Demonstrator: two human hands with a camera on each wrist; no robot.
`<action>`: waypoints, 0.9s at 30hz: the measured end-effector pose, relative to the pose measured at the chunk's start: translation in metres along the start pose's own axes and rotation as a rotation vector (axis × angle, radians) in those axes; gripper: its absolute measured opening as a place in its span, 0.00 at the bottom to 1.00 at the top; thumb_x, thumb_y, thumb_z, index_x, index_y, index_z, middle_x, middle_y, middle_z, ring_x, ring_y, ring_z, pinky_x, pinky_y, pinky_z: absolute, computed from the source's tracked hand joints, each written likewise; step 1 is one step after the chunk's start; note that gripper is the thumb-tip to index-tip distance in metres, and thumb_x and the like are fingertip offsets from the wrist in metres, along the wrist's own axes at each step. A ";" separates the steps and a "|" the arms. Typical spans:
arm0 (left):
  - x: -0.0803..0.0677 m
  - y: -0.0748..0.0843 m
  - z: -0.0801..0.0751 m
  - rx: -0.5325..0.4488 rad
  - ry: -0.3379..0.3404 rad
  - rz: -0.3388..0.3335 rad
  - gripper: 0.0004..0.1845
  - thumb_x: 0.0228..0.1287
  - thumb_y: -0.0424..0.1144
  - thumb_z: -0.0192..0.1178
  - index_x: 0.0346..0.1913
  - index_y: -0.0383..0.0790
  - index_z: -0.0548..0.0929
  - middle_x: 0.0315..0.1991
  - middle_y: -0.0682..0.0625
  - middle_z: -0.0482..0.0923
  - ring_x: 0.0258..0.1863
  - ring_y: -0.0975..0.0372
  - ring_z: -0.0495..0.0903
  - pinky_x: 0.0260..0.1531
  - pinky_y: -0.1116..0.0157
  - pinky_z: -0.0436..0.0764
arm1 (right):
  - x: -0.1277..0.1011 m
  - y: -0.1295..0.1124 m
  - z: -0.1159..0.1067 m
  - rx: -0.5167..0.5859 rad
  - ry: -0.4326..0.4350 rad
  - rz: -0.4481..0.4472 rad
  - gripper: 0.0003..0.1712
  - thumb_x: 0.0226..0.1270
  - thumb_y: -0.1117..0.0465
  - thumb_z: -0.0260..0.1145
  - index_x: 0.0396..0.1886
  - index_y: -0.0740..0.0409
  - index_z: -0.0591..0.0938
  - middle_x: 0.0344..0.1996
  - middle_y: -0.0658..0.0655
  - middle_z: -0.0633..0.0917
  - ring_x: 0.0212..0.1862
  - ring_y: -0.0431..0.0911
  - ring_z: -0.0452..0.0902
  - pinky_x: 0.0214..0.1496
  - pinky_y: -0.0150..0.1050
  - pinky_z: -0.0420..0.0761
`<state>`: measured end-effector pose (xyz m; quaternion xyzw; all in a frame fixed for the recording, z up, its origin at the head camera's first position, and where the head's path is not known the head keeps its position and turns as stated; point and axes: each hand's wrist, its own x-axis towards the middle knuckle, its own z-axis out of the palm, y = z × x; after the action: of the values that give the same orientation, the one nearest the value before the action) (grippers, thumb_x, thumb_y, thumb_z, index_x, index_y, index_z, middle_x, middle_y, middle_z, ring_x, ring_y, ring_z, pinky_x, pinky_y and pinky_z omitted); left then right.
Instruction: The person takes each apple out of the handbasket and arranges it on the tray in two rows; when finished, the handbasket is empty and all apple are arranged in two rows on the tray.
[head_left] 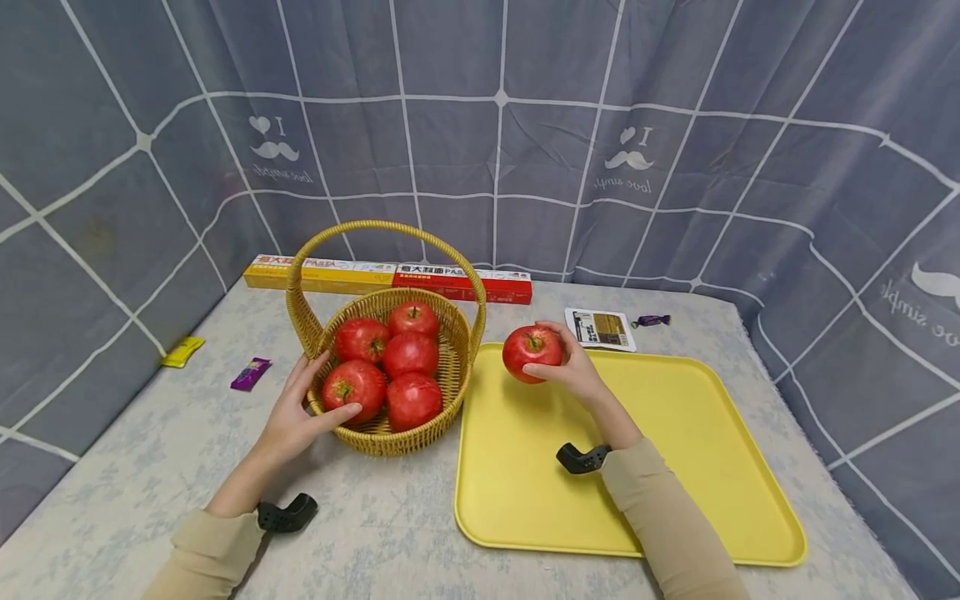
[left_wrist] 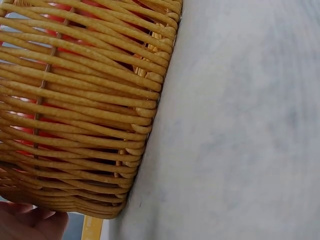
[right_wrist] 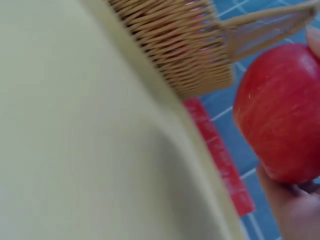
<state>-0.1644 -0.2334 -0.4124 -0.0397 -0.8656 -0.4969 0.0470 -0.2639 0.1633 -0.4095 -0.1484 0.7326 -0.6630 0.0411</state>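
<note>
A: Head view. Where does each hand sit?

B: The right hand (head_left: 573,369) holds one apple (head_left: 532,352), fingers curled round its right side, over the far left corner of the tray (head_left: 675,467). The left hand (head_left: 300,412) rests against the near left wall of the basket (head_left: 390,437), thumb on the rim, fingers spread and fairly straight, holding nothing.

A: What bounds the apple?

B: To its left, the basket rim and handle, close by. Behind it, just off the tray's far edge, lies a card (head_left: 600,328). The tray floor in front and to the right is bare yellow, cut only by the right forearm.

A: And the basket?

B: Its right wall stands just beside the tray's left edge; whether they touch cannot be told. Five apples fill it. The left wrist view shows the woven wall (left_wrist: 80,110) meeting the table (left_wrist: 240,125), with open tabletop to one side.

A: Right wrist view?

B: The apple (right_wrist: 280,112) is gripped above the tray's rim (right_wrist: 200,150), with the basket (right_wrist: 175,45) behind it. Whether it touches the tray cannot be told.

A: Outlying items?

B: Boxes (head_left: 390,277) along the back edge; wrappers (head_left: 251,373) on the left.
</note>
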 end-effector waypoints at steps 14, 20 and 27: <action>-0.001 0.001 -0.003 0.008 0.002 0.003 0.48 0.53 0.46 0.69 0.73 0.42 0.54 0.73 0.35 0.31 0.70 0.38 0.36 0.58 0.32 0.49 | 0.002 0.012 0.038 -0.113 0.088 0.090 0.41 0.53 0.66 0.72 0.64 0.64 0.61 0.60 0.66 0.66 0.61 0.59 0.66 0.62 0.50 0.68; 0.000 0.000 -0.002 0.017 0.004 0.009 0.48 0.53 0.46 0.69 0.73 0.41 0.54 0.73 0.35 0.31 0.70 0.38 0.36 0.58 0.32 0.49 | 0.006 0.022 0.040 -0.212 0.100 0.068 0.41 0.60 0.59 0.68 0.70 0.63 0.60 0.64 0.66 0.67 0.63 0.59 0.65 0.63 0.51 0.67; 0.000 0.001 -0.002 0.015 -0.001 0.004 0.48 0.53 0.46 0.69 0.73 0.41 0.53 0.73 0.35 0.31 0.70 0.37 0.36 0.58 0.32 0.49 | 0.003 0.010 0.037 -0.415 0.125 -0.043 0.40 0.67 0.49 0.60 0.72 0.59 0.57 0.68 0.63 0.63 0.67 0.56 0.60 0.65 0.52 0.63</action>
<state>-0.1641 -0.2344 -0.4106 -0.0414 -0.8692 -0.4905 0.0480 -0.2592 0.1281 -0.4228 -0.1282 0.8513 -0.5064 -0.0501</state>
